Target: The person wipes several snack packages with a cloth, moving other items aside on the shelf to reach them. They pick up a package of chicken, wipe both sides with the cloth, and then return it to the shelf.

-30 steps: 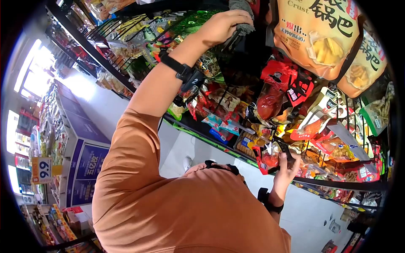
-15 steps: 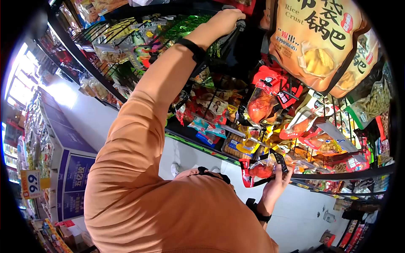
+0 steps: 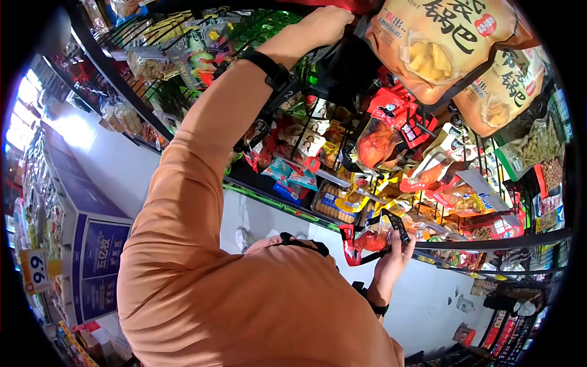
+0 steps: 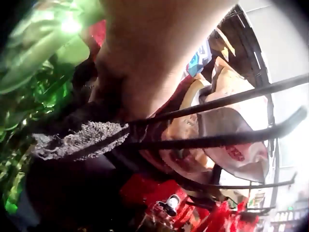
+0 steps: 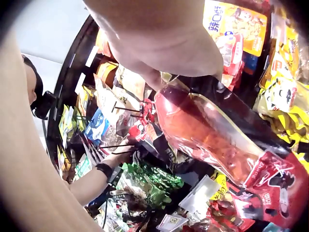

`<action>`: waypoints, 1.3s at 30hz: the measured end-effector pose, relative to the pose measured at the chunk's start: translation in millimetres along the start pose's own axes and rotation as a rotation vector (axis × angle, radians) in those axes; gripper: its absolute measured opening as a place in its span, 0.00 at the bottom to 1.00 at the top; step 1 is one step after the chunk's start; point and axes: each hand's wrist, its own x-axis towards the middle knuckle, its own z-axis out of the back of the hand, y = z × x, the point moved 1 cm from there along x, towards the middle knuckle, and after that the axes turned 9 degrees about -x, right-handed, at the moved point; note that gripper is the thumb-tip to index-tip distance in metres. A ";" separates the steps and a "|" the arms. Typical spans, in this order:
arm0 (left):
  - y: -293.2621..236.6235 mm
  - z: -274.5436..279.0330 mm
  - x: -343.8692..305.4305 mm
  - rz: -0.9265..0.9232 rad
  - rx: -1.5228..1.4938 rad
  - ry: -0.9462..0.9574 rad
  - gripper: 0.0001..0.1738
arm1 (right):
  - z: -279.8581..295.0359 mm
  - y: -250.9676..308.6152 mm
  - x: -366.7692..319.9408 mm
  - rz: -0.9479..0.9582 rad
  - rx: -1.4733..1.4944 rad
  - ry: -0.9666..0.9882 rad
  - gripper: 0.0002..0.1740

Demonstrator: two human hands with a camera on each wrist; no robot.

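Observation:
The left hand (image 3: 321, 29) reaches to the top of the rack in the head view, its fingertips hidden. In the left wrist view that hand (image 4: 145, 63) grips a grey fuzzy cloth (image 4: 96, 140) beside black metal hooks. Low at the rack's front edge, the right hand (image 3: 394, 260) pinches the black end of a clear and red food pack (image 3: 370, 240). Up close in the right wrist view, the same hand (image 5: 169, 48) holds the pack (image 5: 207, 130), reddish meat showing through its plastic and the printed red end tilted down and away.
Large rice crust bags (image 3: 428, 58) hang at the upper right. Another red pack (image 3: 376, 147) hangs mid-rack, with green packs (image 3: 263, 27) to its left. A black shelf rail (image 3: 489, 243) runs along the front. Across the aisle stands a purple display (image 3: 101, 244).
The head view has shifted, so the rack's goods sit further left. The right hand has drawn the red pack out a little from the rack's front. The left hand stays high on the rack.

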 end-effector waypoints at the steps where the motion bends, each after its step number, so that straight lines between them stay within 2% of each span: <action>1: -9.7 9.6 -0.9 -0.036 -0.010 0.038 0.07 | -1.9 -3.4 1.7 0.000 -0.012 0.010 0.05; 2: -14.9 16.1 -3.8 -0.036 -0.009 0.042 0.07 | -5.1 -5.4 3.4 0.002 -0.024 0.019 0.05; 4: -26.2 32.1 -10.4 -0.071 -0.111 0.114 0.18 | -15.5 -6.1 5.5 -0.003 -0.020 0.029 0.05; 6: -44.5 50.8 -18.0 -0.068 -0.160 0.195 0.17 | -23.4 -12.2 7.5 0.003 -0.012 0.080 0.05; 8: -55.7 61.7 -27.3 0.144 -0.180 0.349 0.22 | -36.8 -9.7 7.6 -0.015 0.015 0.082 0.06; 9: -57.6 66.5 -33.4 0.040 -0.258 0.261 0.21 | -43.2 -6.2 6.6 -0.018 0.016 0.114 0.06; 10: -60.0 69.1 -38.1 0.037 -0.255 0.272 0.21 | -48.5 -5.4 5.4 -0.023 0.018 0.146 0.06; 12: -75.0 75.2 -54.8 0.199 -0.188 0.142 0.32 | -53.5 -7.9 4.9 -0.026 0.021 0.160 0.07; 13: -88.2 83.2 -60.4 0.295 -0.228 0.106 0.28 | -55.4 -8.2 4.3 -0.029 0.016 0.177 0.06; 14: -85.7 81.7 -68.9 0.293 -0.224 0.115 0.28 | -55.9 -9.3 3.6 -0.032 0.010 0.193 0.06; 17: -76.1 60.9 -103.3 0.172 -0.183 -0.154 0.25 | -52.1 -20.0 4.4 -0.033 -0.003 0.187 0.06; 18: -78.1 53.7 -109.3 0.170 -0.183 -0.147 0.25 | -51.0 -21.5 3.8 -0.046 0.000 0.193 0.06; 20: -81.2 37.3 -117.1 0.191 -0.380 -0.159 0.25 | -47.5 -26.6 3.4 -0.046 0.001 0.177 0.07; 21: -82.1 21.2 -120.6 0.297 -0.681 -0.245 0.22 | -45.3 -27.4 2.9 -0.050 -0.005 0.175 0.07; 22: -81.3 9.7 -120.5 0.294 -0.680 -0.244 0.22 | -44.5 -28.0 3.0 -0.052 -0.012 0.173 0.07; 24: -83.6 -1.5 -118.4 0.231 -0.659 -0.377 0.23 | -43.2 -29.0 3.3 -0.048 -0.010 0.165 0.07; 25: -90.2 -0.1 -116.9 0.171 -0.365 -0.354 0.23 | -41.3 -31.1 3.8 -0.052 -0.012 0.162 0.06; 29: -89.0 -15.4 -113.3 0.203 -0.248 -0.398 0.23 | -40.8 -28.7 1.5 -0.049 -0.043 0.139 0.06; 34: -70.0 -32.0 -110.0 0.136 -0.290 -0.441 0.22 | -33.0 -24.7 -1.4 -0.045 -0.065 0.108 0.05; 36: -62.1 -37.1 -102.3 -0.009 -0.199 -0.541 0.28 | -24.1 -29.2 -2.1 -0.051 -0.050 0.069 0.05; 37: -62.0 -35.2 -97.4 0.052 -0.278 -0.511 0.27 | -24.4 -24.3 -3.5 -0.039 -0.056 0.059 0.06; 38: -64.6 -34.9 -94.8 0.216 -0.331 -0.424 0.27 | -19.5 -25.3 -4.5 -0.039 -0.063 0.056 0.06; 39: -59.7 -43.7 -91.1 0.196 -0.342 -0.479 0.26 | -12.2 -27.8 -5.0 -0.028 -0.073 0.043 0.06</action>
